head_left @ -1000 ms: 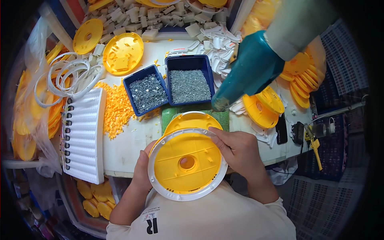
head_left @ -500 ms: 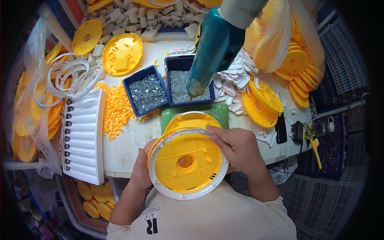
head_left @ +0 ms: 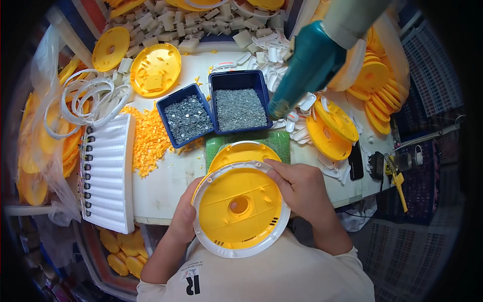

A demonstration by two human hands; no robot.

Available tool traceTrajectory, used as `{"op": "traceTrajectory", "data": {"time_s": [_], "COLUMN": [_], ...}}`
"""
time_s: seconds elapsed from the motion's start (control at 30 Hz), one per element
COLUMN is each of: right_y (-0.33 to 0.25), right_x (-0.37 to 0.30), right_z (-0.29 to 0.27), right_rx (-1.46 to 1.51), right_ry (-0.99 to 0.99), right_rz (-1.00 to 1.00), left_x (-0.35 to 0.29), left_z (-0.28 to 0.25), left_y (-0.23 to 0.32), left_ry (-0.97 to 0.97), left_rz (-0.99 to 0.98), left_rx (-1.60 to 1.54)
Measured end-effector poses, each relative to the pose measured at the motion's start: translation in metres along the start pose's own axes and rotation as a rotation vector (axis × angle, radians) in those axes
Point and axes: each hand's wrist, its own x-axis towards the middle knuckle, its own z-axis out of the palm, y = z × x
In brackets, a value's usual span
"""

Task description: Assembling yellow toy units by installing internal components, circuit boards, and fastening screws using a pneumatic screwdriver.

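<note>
Both hands hold a round yellow plastic cover (head_left: 219,201) rimmed by a white ring (head_left: 285,221), tilted in front of my chest. A hole pierces its middle. My left hand (head_left: 185,209) is closed on its left edge. At the upper right, my right hand (head_left: 299,183) pinches the rim between thumb and fingers. Behind its top edge a second yellow disc (head_left: 242,149) shows, partly hidden, over a green mat (head_left: 283,143). Whether the two discs touch I cannot tell. To the upper right hangs a teal power screwdriver (head_left: 309,65), apart from both hands.
Two blue bins (head_left: 240,80) hold small metal parts beyond the mat. Orange plastic bits (head_left: 146,141), a white foam tray (head_left: 108,176) and white rings (head_left: 75,100) lie left. Yellow discs (head_left: 329,138), white pieces (head_left: 276,65) and a phone (head_left: 355,161) lie right.
The teal screwdriver has swung to the right, away from above the larger blue bin. The held cover sits slightly lower and farther right, and the left hand has shifted a little down along its edge.
</note>
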Motion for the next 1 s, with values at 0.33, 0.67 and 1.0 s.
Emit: {"op": "traceTrajectory", "data": {"time_s": [0.33, 0.67, 1.0], "right_y": [0.013, -0.009, -0.002], "right_x": [-0.001, -0.004, -0.005], "right_z": [-0.007, 0.006, 0.017], "right_rx": [0.383, 0.826, 0.947], "right_ry": [-0.250, -0.564, -0.389], "right_rz": [0.213, 0.296, 0.395], "left_x": [0.012, 0.040, 0.033], "left_z": [-0.020, -0.024, -0.022], "left_y": [0.048, 0.014, 0.009], "left_ry": [0.067, 0.469, 0.453], "left_rz": [0.019, 0.338, 0.278], "left_rx": [0.804, 0.400, 0.388]}}
